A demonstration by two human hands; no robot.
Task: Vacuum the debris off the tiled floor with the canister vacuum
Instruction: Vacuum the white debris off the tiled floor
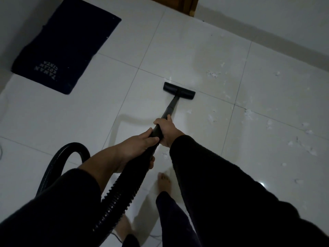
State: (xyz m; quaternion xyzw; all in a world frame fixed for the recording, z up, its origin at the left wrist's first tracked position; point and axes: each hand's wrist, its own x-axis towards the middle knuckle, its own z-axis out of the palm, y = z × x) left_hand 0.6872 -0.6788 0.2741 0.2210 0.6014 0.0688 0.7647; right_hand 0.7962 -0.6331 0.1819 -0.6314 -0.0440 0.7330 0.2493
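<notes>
A black vacuum wand runs from my hands down to a flat black floor head resting on the white tiled floor. My right hand grips the wand higher up. My left hand grips it just behind, where the ribbed black hose joins. The hose loops back to the left. White debris lies scattered over the tiles to the right of the floor head. The canister itself is out of view.
A dark blue doormat with pale lettering lies at the upper left. A white wall runs along the far right, with a wooden door frame at the top. My bare feet stand on the tiles below my hands.
</notes>
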